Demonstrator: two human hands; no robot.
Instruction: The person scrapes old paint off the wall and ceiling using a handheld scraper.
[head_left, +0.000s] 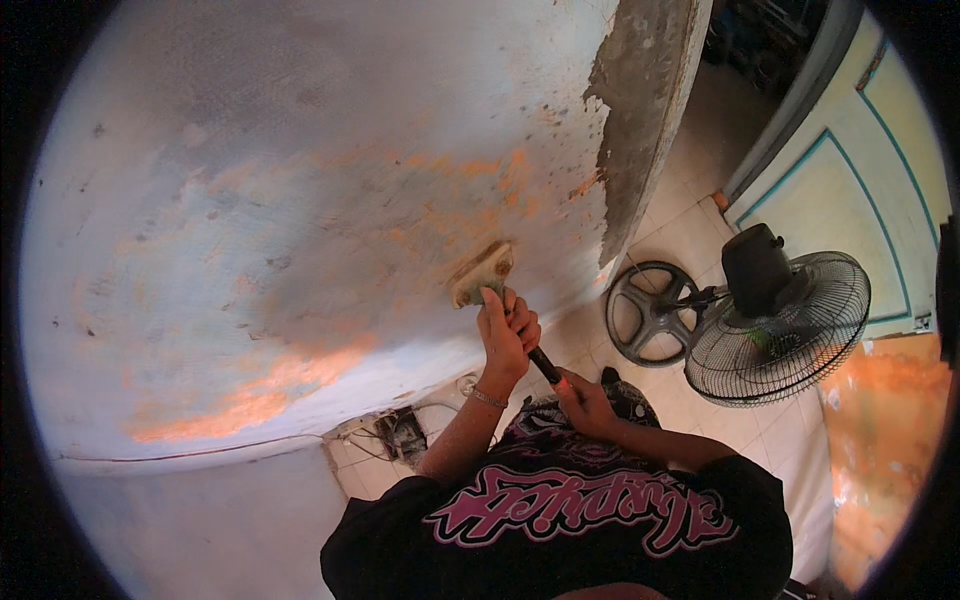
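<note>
My left hand (505, 330) grips the upper part of a long-handled scraper, its thumb lying up by the head. The wide, pale, worn scraper head (484, 275) is at the wall surface; whether its edge touches cannot be told. Farther down, my right hand (589, 405) is closed around the lower end of the dark handle (544, 366). Before me the painted wall (300, 225) is pale grey-blue and blotched, with orange patches (285, 386) showing through. Near its right edge, a jagged strip of bare grey cement (637, 97) is exposed.
A black pedestal fan (780, 330) stands to my right on its round base (651, 313), over a tiled floor (679, 214). Behind it is a pale door (832, 195) with teal trim. Cables (367, 435) and a dark object (403, 435) lie by the wall's foot at left.
</note>
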